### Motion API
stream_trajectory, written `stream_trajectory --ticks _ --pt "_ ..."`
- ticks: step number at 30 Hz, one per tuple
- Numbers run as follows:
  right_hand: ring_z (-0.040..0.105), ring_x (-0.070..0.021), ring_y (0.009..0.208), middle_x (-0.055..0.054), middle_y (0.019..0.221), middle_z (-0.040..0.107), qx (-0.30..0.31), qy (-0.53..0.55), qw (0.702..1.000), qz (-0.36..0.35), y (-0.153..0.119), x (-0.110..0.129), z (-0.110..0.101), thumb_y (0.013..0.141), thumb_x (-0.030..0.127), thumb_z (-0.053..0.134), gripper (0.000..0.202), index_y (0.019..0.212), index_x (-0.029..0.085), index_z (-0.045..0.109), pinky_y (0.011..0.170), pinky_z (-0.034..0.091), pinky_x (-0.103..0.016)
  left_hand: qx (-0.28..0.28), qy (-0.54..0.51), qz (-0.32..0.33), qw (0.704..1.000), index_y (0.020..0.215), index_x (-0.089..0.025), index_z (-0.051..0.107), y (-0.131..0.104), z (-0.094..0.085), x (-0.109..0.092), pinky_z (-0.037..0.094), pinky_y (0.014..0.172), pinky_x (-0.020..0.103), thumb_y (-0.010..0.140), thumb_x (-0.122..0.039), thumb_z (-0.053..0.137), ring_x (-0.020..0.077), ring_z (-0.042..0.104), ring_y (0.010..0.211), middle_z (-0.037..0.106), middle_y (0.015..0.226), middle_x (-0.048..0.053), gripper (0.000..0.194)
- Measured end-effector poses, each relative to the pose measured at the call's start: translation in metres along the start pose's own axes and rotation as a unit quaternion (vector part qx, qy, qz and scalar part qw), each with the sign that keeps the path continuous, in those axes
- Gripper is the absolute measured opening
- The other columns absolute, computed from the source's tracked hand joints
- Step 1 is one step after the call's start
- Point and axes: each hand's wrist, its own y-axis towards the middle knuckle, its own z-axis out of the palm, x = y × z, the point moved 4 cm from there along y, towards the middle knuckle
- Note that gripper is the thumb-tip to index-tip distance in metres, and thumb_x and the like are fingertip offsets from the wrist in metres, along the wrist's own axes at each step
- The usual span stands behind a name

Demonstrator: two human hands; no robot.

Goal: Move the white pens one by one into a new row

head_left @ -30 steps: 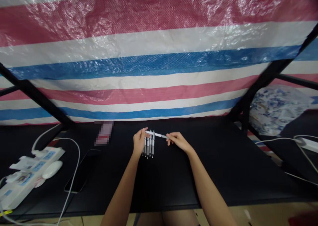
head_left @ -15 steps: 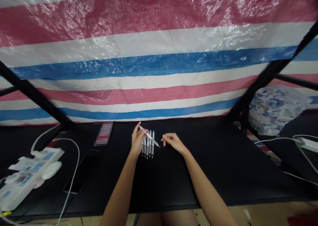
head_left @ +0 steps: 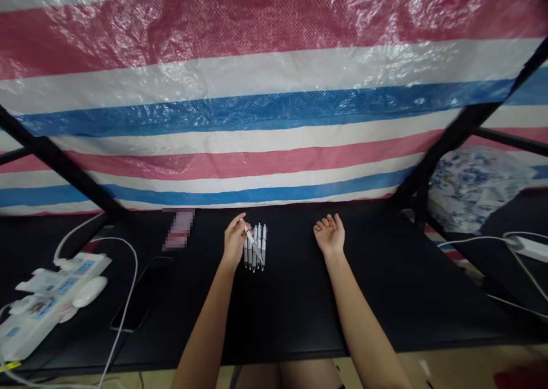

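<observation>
My left hand [head_left: 235, 240] is closed on a white and grey pen [head_left: 253, 242], held slanted with its tip toward the lower right. Beneath and just right of that hand, several matching pens [head_left: 262, 249] lie side by side in a row, tips toward me; the held pen partly covers them. Well to the right of the row, my right hand [head_left: 330, 234] rests palm up, its fingers loosely curled and apart, with nothing in it.
On the black table [head_left: 291, 309], a dark phone [head_left: 141, 292] and a blurred pink item [head_left: 178, 229] lie to the left. A white power strip [head_left: 51, 303] with cables fills the far left. Striped sheeting [head_left: 257, 115] hangs behind; a plastic bag [head_left: 475, 186] is at right.
My right hand has moved away to the right and turned palm up. The pen in my left hand has tilted further down, its tip now over the row.
</observation>
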Motion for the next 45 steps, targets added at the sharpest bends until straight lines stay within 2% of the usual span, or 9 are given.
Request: stream_trajectory --ticks 4,11,23,33,41,45 --pt "0.038 -0.0066 0.043 0.007 0.048 0.039 -0.006 0.038 0.999 0.01 -0.001 0.0 -0.002 0.086 0.033 0.047 0.024 0.068 0.019 0.052 0.044 0.033 -0.019 0.018 0.011 0.005 1.0 0.106 -0.016 0.062 0.001 0.0 0.002 0.05 0.068 0.028 0.069 -0.031 0.072 0.01 0.056 0.063 0.059 0.065 -0.001 0.041" --pt "0.038 -0.0066 0.043 0.007 0.048 0.038 -0.009 0.047 0.999 0.006 0.001 0.002 -0.004 0.083 0.031 0.051 0.02 0.068 0.02 0.052 0.043 0.034 -0.02 0.042 0.027 -0.002 0.999 0.115 -0.02 0.056 0.001 0.001 0.003 0.048 0.062 0.024 0.073 -0.033 0.068 0.0069 0.052 0.055 0.057 0.066 -0.003 0.045" --pt "0.038 -0.0067 0.042 0.007 0.049 0.038 -0.027 0.072 0.997 0.009 -0.002 0.002 -0.002 0.085 0.029 0.045 0.021 0.068 0.019 0.05 0.043 0.033 -0.02 0.037 0.022 -0.004 0.999 0.102 -0.019 0.058 0.001 0.001 0.001 0.048 0.06 0.024 0.071 -0.031 0.069 0.0072 0.051 0.052 0.055 0.061 -0.004 0.035" --pt "0.038 -0.0066 0.043 0.008 0.05 0.038 -0.009 0.044 0.999 -0.001 0.0 0.002 -0.005 0.081 0.03 0.053 0.016 0.068 0.02 0.05 0.044 0.034 -0.02 0.027 0.027 -0.002 0.999 0.097 -0.017 0.059 0.001 0.0 0.001 0.047 0.06 0.024 0.069 -0.032 0.071 0.0074 0.051 0.054 0.056 0.06 -0.003 0.034" --pt "0.037 -0.0071 0.042 0.008 0.05 0.037 0.003 0.009 1.0 -0.015 0.001 0.004 -0.005 0.08 0.032 0.055 0.018 0.068 0.021 0.048 0.044 0.034 -0.022 0.055 0.07 -0.011 0.996 0.114 -0.019 0.054 -0.005 0.009 0.004 0.047 0.059 0.025 0.072 -0.035 0.068 0.0075 0.051 0.054 0.056 0.065 -0.003 0.047" --pt "0.037 -0.0071 0.042 0.008 0.049 0.037 -0.003 0.023 1.0 -0.009 0.001 0.003 -0.005 0.081 0.031 0.054 0.018 0.067 0.021 0.048 0.044 0.034 -0.021 0.069 0.083 -0.011 0.994 0.115 -0.019 0.054 -0.007 0.013 0.004 0.046 0.059 0.024 0.073 -0.035 0.066 0.0076 0.05 0.054 0.054 0.063 -0.004 0.046"
